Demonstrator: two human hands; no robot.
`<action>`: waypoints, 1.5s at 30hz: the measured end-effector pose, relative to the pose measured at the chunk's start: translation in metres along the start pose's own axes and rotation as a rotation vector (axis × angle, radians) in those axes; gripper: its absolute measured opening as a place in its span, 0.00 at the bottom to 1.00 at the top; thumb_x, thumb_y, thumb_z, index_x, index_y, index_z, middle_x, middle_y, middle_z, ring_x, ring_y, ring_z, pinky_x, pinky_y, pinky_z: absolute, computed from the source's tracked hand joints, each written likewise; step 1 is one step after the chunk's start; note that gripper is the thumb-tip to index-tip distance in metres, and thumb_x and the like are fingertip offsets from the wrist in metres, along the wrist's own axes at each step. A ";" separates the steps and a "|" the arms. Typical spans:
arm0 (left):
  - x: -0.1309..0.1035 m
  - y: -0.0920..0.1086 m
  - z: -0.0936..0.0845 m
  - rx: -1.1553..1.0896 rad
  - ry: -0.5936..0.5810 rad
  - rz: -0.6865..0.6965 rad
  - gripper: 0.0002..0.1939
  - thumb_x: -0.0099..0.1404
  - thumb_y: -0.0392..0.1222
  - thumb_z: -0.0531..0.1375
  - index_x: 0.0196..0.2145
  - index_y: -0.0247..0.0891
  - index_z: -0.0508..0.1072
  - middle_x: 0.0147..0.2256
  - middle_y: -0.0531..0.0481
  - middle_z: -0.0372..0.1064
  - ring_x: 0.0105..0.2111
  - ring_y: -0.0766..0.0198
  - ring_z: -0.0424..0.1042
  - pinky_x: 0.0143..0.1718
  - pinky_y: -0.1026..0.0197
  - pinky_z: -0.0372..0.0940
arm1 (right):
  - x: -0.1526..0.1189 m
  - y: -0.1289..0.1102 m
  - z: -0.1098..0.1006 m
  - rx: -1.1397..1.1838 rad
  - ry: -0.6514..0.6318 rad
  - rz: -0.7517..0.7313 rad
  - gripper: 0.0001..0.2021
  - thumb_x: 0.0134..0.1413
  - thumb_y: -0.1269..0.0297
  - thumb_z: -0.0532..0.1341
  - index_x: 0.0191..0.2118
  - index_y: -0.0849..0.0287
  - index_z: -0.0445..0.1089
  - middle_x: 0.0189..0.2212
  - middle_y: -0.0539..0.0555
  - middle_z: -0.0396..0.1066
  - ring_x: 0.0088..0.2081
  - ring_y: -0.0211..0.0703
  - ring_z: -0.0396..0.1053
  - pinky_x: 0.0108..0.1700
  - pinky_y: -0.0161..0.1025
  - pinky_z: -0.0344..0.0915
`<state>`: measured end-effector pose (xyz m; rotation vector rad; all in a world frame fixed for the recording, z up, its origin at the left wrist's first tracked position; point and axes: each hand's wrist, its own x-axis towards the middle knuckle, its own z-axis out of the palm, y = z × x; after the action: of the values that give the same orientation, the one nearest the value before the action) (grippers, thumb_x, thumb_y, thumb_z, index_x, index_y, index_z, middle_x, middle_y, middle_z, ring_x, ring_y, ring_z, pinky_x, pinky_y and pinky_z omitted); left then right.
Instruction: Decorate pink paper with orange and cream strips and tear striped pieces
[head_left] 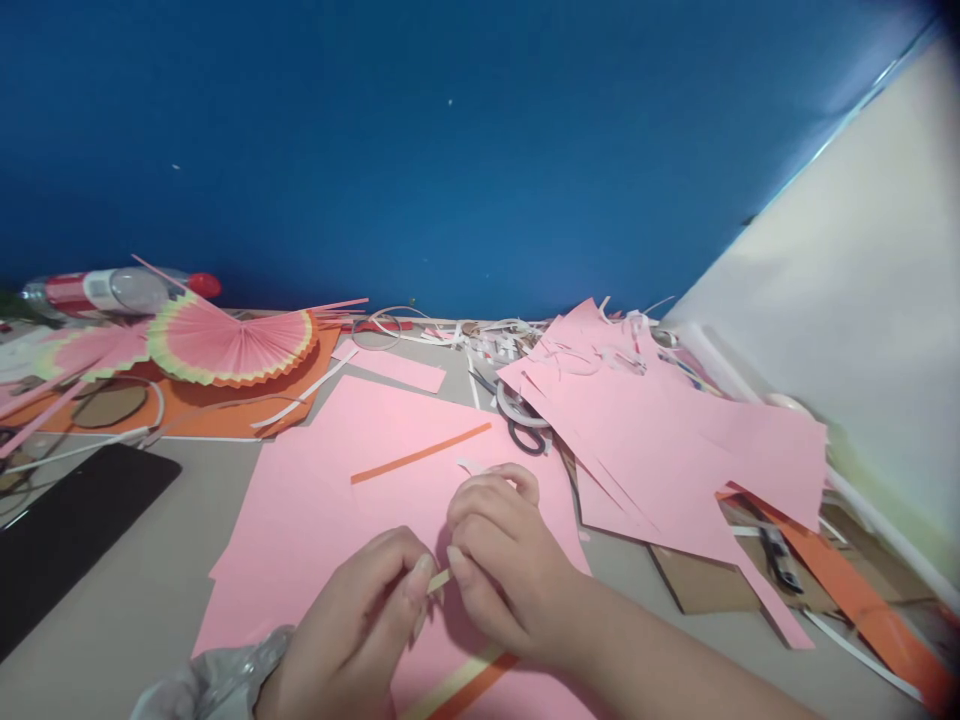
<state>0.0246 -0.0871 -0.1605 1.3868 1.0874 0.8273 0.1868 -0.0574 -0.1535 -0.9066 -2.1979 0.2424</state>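
Note:
A narrow pale yellow paper strip (439, 580) spans the small gap between my two hands. My left hand (360, 610) pinches one end of it between thumb and fingertips. The fingers of my right hand (502, 555) are curled closed over the other end, hiding most of it. Both hands are above a large pink paper sheet (300, 510). On that sheet, beyond my hands, lies a thin orange strip (420, 453). A small white scrap (470, 466) shows just behind my right fingers. Closer to me, a pale yellow strip (459, 682) lies alongside an orange one (480, 687), partly hidden.
Scissors (527, 437) lie at the pink sheet's far right, beside piled pink paper (660, 430). A black phone (82, 530) is at left; pleated paper fans (232, 340) and a plastic bottle (127, 290) are behind. A utility knife (780, 560) rests right, over cardboard. A blue wall (450, 170) closes the back.

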 end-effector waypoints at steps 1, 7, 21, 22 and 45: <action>-0.001 0.000 -0.001 0.022 -0.003 0.011 0.15 0.66 0.47 0.48 0.23 0.39 0.59 0.23 0.54 0.56 0.25 0.67 0.56 0.28 0.65 0.56 | 0.000 0.000 0.000 0.000 -0.008 0.003 0.05 0.51 0.72 0.48 0.26 0.59 0.56 0.27 0.50 0.62 0.33 0.39 0.59 0.43 0.44 0.50; 0.001 0.000 -0.004 0.106 -0.056 0.027 0.16 0.67 0.46 0.47 0.23 0.39 0.60 0.23 0.54 0.58 0.25 0.67 0.59 0.29 0.64 0.56 | 0.001 -0.003 -0.001 -0.034 0.004 0.059 0.07 0.53 0.72 0.48 0.26 0.60 0.58 0.27 0.50 0.63 0.34 0.38 0.61 0.44 0.44 0.51; 0.008 -0.003 -0.015 0.102 0.024 -0.004 0.10 0.69 0.45 0.45 0.31 0.42 0.60 0.27 0.56 0.58 0.29 0.68 0.61 0.33 0.66 0.57 | -0.003 -0.005 0.005 -0.223 0.062 -0.008 0.12 0.55 0.70 0.57 0.45 0.54 0.66 0.42 0.47 0.72 0.50 0.41 0.61 0.60 0.49 0.33; 0.008 -0.002 -0.015 0.112 0.033 -0.005 0.10 0.69 0.45 0.46 0.32 0.42 0.61 0.27 0.56 0.58 0.29 0.68 0.60 0.33 0.66 0.57 | -0.002 -0.005 0.005 -0.216 0.058 -0.008 0.12 0.55 0.70 0.56 0.46 0.55 0.66 0.43 0.47 0.71 0.51 0.41 0.61 0.60 0.49 0.32; 0.009 0.004 -0.018 0.126 0.045 0.125 0.11 0.67 0.41 0.50 0.36 0.41 0.71 0.27 0.55 0.66 0.29 0.67 0.65 0.32 0.67 0.60 | -0.004 -0.005 -0.001 -0.268 0.035 -0.065 0.15 0.52 0.69 0.55 0.47 0.55 0.66 0.47 0.51 0.69 0.52 0.48 0.60 0.59 0.55 0.35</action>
<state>0.0114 -0.0719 -0.1556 1.5606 1.1120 0.8961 0.1870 -0.0636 -0.1532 -0.9717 -2.2578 -0.1015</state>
